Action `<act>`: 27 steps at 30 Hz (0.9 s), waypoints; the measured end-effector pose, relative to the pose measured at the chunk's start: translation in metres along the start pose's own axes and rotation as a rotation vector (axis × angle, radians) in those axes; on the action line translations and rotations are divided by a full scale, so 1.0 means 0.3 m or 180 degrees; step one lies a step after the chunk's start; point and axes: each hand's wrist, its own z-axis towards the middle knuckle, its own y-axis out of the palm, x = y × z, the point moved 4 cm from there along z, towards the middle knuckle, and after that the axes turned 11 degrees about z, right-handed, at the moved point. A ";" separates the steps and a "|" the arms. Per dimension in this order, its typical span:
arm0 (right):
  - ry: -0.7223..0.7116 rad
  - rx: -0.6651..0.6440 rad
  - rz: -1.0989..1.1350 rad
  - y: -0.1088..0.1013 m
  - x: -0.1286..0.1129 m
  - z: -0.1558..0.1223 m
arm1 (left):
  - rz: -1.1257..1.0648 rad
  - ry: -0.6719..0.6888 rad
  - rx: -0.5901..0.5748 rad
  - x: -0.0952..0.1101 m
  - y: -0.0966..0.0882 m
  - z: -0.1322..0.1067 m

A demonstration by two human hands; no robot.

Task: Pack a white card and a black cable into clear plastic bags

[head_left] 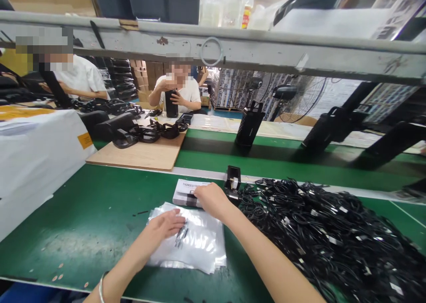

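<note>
Plastic bags (203,245), one overlapping stack, lie on the green desk (96,210) directly beneath the left hand (166,225), spreading toward its 4 o'clock. The individual bags cannot be counted. The left hand is flat, fingers extended, palm down, with nothing visibly gripped.

The right hand (213,201) is at 2 o'clock from the left, with the bags at its 7 o'clock. Its fingers touch the printed leaflets (183,188), one stack at its 10 o'clock; whether they pinch a leaflet cannot be told.

Relative to the right hand:
- Black open box (233,173): one, just beside, 1 o'clock.
- Black cables (319,232): one heap, 3 to 4 o'clock; too tangled to count.
- Black upright devices (249,127): three, tilted in view, across the desk between 1 and 3 o'clock.

Relative to the left hand:
- Wooden board (149,154): one, 11 o'clock, bearing several black parts (148,133).
- White package (40,152): one, 10 o'clock.
</note>
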 end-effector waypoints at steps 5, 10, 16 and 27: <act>-0.0128 0.0866 0.0743 -0.005 -0.073 -0.139 | -0.0883 -0.0112 -0.0202 0.059 0.007 0.004; 0.1386 0.1413 0.3500 0.008 0.025 -0.305 | -0.0330 0.0099 -0.0697 0.075 0.078 -0.018; 0.2183 0.1688 0.4129 -0.003 0.131 -0.494 | 0.0621 0.0530 -0.0230 0.011 0.145 -0.007; 0.2475 0.1324 0.3575 0.052 0.135 -0.622 | 0.3114 0.0946 0.0519 -0.002 0.182 0.007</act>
